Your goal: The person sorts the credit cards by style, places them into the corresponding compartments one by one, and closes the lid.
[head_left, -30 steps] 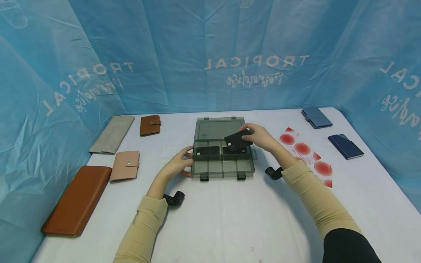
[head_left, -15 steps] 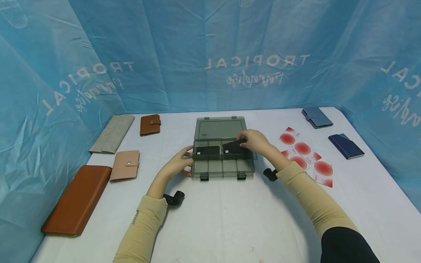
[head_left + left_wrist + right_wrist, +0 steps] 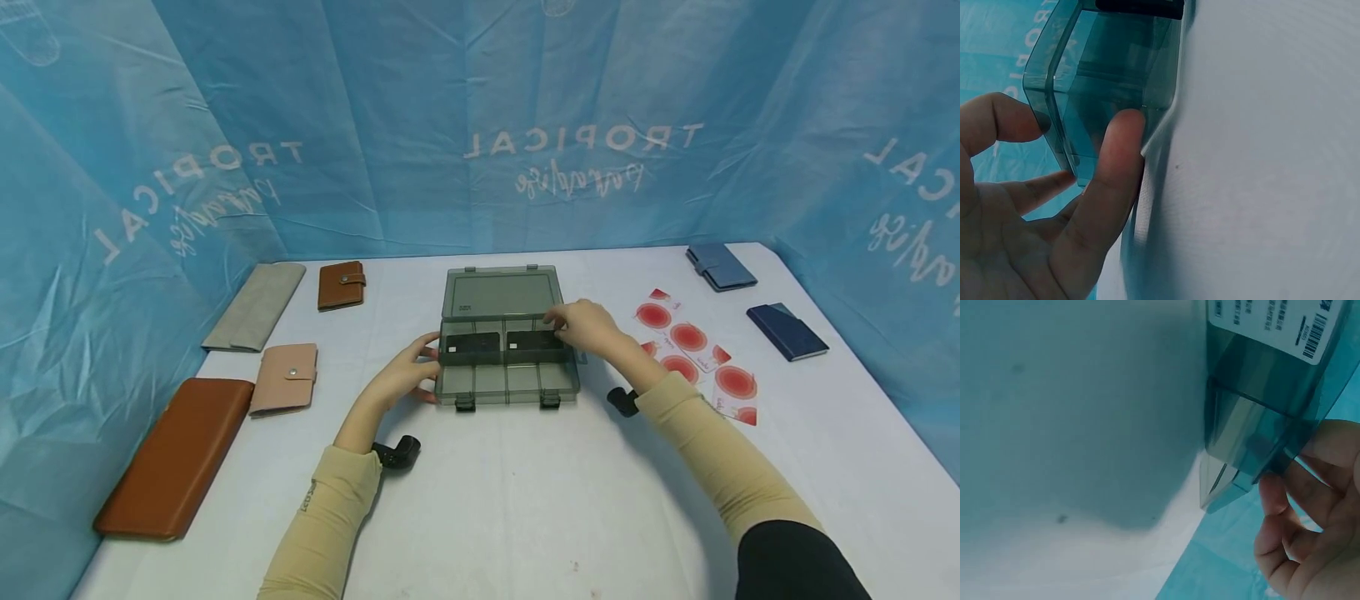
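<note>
A translucent grey-green plastic box (image 3: 491, 382) stands at mid-table with its lid (image 3: 501, 293) folded back. Black cards lie in its two upper sections, a left card (image 3: 472, 343) and a right card (image 3: 528, 341). My left hand (image 3: 405, 373) grips the box's left end, thumb (image 3: 1124, 147) against the wall and a bent finger at the rim. My right hand (image 3: 587, 327) is at the right card's outer end, fingertips over it and hiding that end. In the right wrist view its bent fingers (image 3: 1329, 445) are at the box's rim; I cannot tell whether they still pinch the card.
Left of the box lie a large brown wallet (image 3: 176, 458), a pink wallet (image 3: 285, 379), a grey pouch (image 3: 255, 307) and a small brown wallet (image 3: 341, 285). To the right are red-patterned cards (image 3: 688, 337), a light blue wallet (image 3: 722, 267) and a navy wallet (image 3: 787, 331).
My right hand has lowered the black card from above the box into the upper right section, where it now lies level. The left hand has stayed on the box.
</note>
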`<state>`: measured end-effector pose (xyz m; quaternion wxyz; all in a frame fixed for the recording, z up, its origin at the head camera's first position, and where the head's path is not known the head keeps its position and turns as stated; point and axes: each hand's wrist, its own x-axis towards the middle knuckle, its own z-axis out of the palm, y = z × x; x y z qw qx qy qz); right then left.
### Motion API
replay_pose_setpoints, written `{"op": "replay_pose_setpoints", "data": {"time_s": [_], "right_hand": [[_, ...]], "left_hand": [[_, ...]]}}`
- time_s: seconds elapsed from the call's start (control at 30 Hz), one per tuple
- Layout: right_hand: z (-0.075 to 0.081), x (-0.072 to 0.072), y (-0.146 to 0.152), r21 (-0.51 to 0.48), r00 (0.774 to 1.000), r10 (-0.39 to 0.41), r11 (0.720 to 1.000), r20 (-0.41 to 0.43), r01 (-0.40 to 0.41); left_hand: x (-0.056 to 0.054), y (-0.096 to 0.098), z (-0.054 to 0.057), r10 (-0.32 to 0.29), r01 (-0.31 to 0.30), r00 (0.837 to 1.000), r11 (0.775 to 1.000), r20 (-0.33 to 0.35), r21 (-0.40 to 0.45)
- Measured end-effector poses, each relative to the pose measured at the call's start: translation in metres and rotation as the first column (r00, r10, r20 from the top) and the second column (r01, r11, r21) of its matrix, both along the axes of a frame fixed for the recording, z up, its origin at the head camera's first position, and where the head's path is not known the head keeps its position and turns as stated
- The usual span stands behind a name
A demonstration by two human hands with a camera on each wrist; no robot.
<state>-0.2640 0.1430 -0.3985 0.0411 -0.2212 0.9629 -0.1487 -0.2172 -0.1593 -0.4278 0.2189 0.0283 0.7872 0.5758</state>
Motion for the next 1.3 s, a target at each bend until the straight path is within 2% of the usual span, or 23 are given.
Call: {"op": "replay_pose_setpoints", "data": {"time_s": [0.07,0.17,0.3,0.43,0.5,0.63,0.77,0.87,1.0,1.1,1.23,1.3], "right_hand": [[-0.001,0.0,0.006,-0.077,1.0,0.004,0.997,0.03,-0.001],[-0.004,-0.002,0.018,-0.231,0.997,0.001,0.973,0.076,0.016],[-0.002,-0.006,0.04,-0.437,0.979,-0.054,0.889,0.196,0.136],[0.0,-0.013,0.067,-0.501,0.933,-0.177,0.804,0.313,0.32],[-0.002,-0.019,0.082,-0.483,0.904,-0.241,0.781,0.352,0.396],[-0.01,-0.028,0.11,-0.442,0.853,-0.338,0.744,0.398,0.501],[-0.021,-0.037,0.133,-0.377,0.812,-0.419,0.733,0.406,0.566],[-0.027,-0.044,0.144,-0.264,0.753,-0.501,0.727,0.426,0.634],[-0.027,-0.048,0.151,-0.032,0.666,-0.59,0.737,0.457,0.675],[-0.024,-0.048,0.151,0.053,0.641,-0.606,0.745,0.471,0.665],[-0.022,-0.046,0.15,0.042,0.626,-0.614,0.729,0.482,0.683],[-0.022,-0.046,0.149,0.038,0.619,-0.627,0.717,0.473,0.696]], "left_hand": [[0.0,0.0,0.0,-0.001,0.001,1.0,1.0,-0.005,-0.001],[0.008,0.004,0.015,-0.01,0.01,1.0,1.0,-0.003,-0.007],[0.014,0.007,0.027,-0.019,0.019,1.0,1.0,0.004,-0.015],[0.005,0.003,0.01,-0.014,0.014,1.0,1.0,0.003,-0.004],[0.001,0.002,0.003,-0.009,0.009,1.0,1.0,0.006,-0.004],[0.0,0.0,0.0,-0.002,0.002,1.0,1.0,-0.001,-0.008],[0.0,0.0,0.001,0.0,0.0,1.0,1.0,0.0,-0.003],[0.001,0.0,0.001,0.004,-0.004,1.0,1.0,0.006,-0.005],[0.003,0.0,0.001,0.002,-0.002,1.0,1.0,0.007,-0.004],[0.003,0.0,0.001,-0.004,0.004,1.0,1.0,0.009,-0.002],[0.004,0.0,0.005,-0.007,0.007,1.0,1.0,0.015,0.004],[0.007,0.002,0.012,-0.011,0.011,1.0,1.0,0.011,0.004]]}}
